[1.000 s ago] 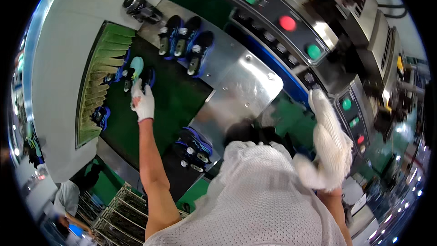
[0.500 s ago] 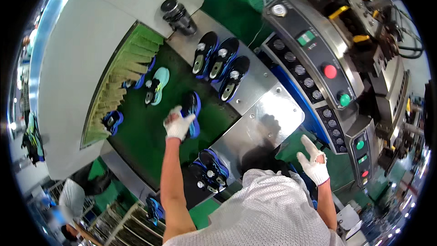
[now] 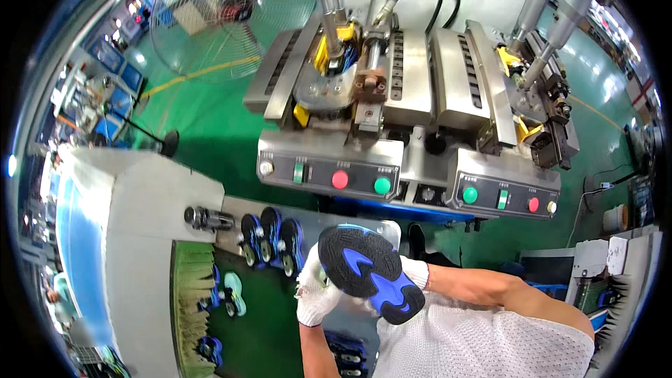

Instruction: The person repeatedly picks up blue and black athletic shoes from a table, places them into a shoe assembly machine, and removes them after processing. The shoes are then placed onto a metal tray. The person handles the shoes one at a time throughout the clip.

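The left hand (image 3: pixel 318 299) clasps a shoe (image 3: pixel 358 260) just to its right (the right hand (image 3: pixel 416 272), partly hidden behind, has an indeterminable grip), which could drop if that clasp slackened.

A single fisheye view — worn on the head — looks down over the nearby hands (image 3: pixel 319 297) toward the machine (image 3: pixel 408 84).

Black-and-blue shoe (image 3: pixel 372 273) aslant in the gloved left hand (image 3: pixel 317 295), patterned sole upward, heel lower right
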`<state>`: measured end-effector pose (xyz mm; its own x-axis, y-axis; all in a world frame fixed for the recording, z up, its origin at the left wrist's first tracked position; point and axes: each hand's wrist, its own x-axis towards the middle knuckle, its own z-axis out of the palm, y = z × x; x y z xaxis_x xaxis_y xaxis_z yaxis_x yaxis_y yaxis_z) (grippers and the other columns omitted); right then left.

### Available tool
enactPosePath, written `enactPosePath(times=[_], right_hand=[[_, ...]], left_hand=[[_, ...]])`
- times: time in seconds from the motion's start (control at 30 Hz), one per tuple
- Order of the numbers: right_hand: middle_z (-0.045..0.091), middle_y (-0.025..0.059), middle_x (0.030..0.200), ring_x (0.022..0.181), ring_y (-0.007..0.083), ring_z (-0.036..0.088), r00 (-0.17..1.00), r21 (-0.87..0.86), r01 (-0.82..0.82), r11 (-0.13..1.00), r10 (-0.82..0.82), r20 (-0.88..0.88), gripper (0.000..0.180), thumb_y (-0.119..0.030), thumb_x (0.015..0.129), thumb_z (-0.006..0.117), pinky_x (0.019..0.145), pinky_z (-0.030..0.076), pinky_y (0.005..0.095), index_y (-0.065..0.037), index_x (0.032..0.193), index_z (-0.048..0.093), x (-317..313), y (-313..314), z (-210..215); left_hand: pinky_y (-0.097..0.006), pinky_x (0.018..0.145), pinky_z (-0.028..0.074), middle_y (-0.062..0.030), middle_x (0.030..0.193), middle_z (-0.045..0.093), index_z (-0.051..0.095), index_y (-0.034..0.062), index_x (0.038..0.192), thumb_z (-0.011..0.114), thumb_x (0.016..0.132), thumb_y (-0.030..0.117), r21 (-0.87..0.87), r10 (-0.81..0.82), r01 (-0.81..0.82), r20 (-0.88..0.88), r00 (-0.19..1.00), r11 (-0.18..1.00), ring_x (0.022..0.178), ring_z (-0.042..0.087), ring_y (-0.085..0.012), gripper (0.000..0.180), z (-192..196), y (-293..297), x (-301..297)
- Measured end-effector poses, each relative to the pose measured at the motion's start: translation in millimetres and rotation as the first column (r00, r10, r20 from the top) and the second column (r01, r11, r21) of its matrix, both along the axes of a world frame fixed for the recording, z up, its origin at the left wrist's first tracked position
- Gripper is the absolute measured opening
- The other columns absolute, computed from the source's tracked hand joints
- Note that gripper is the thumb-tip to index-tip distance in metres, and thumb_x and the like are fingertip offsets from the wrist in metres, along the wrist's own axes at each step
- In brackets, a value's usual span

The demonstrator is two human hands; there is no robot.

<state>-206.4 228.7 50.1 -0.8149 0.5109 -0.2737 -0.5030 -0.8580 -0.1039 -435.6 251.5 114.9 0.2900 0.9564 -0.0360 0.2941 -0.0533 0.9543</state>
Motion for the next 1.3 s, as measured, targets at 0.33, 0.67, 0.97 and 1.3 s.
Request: enactPosePath(times=[0.33, 0.67, 0.97, 1.3], right_hand=[[0.06, 0.0189, 0.144, 0.128, 0.0316, 0.062, 0.8, 0.509, 0.451, 0.733, -0.585, 0.134, 0.079, -0.012, 0.079, 0.087, 0.108, 0.052, 0.0459, -0.001, 0.148, 0.049, 197.0, 45.7, 67.0], [0.063, 0.0278, 0.135, 0.125, 0.0405, 0.063, 0.734, 0.385, 0.636, 0.669, -0.679, -0.032, 0.099, -0.031, 0.076, 0.093, 0.11, 0.051, 0.0543, 0.002, 0.153, 0.04, 228.2, 83.0, 94.5], [0.062, 0.0208, 0.135, 0.117, 0.0325, 0.067, 0.624, 0.368, 0.65, 0.665, -0.743, 0.242, 0.105, -0.022, 0.073, 0.092, 0.101, 0.058, 0.0465, 0.004, 0.155, 0.033, 218.7, 77.5, 114.2], [0.066, 0.0231, 0.126, 0.111, 0.0347, 0.07, 0.489, 0.339, 0.639, 0.691, -0.704, 0.514, 0.085, -0.017, 0.076, 0.085, 0.097, 0.059, 0.0512, 0.005, 0.147, 0.044, 208.2, 91.6, 64.1]], left_hand=[[-0.037, 0.112, 0.047, -0.0147, 0.142, 0.061, 0.058, -0.0002, 0.141, 0.058, 0.1, -0.003, 0.372, 0.202, -0.166, -0.06, 0.978, 0.913, 0.129, 0.059, -0.0238, 0.04, 45.9, 133.1, 112.3], [-0.044, 0.112, 0.043, -0.0211, 0.139, 0.059, 0.057, 0.0043, 0.139, 0.064, 0.095, 0.01, 0.523, 0.063, 0.25, -0.508, 0.859, 0.814, 0.13, 0.056, -0.0387, 0.045, -12.0, 398.5, 180.8], [-0.048, 0.099, 0.05, -0.0215, 0.119, 0.069, 0.054, 0.0024, 0.13, 0.081, 0.081, 0.026, 0.467, 0.316, -0.087, -0.439, 0.841, 0.88, 0.117, 0.065, -0.04, 0.061, -96.9, 518.9, 219.0], [-0.044, 0.101, 0.049, -0.0169, 0.123, 0.069, 0.058, 0.0075, 0.13, 0.08, 0.082, 0.042, 0.397, 0.32, -0.143, -0.426, 0.846, 0.906, 0.118, 0.066, -0.034, 0.063, 43.7, 447.9, 176.6]])
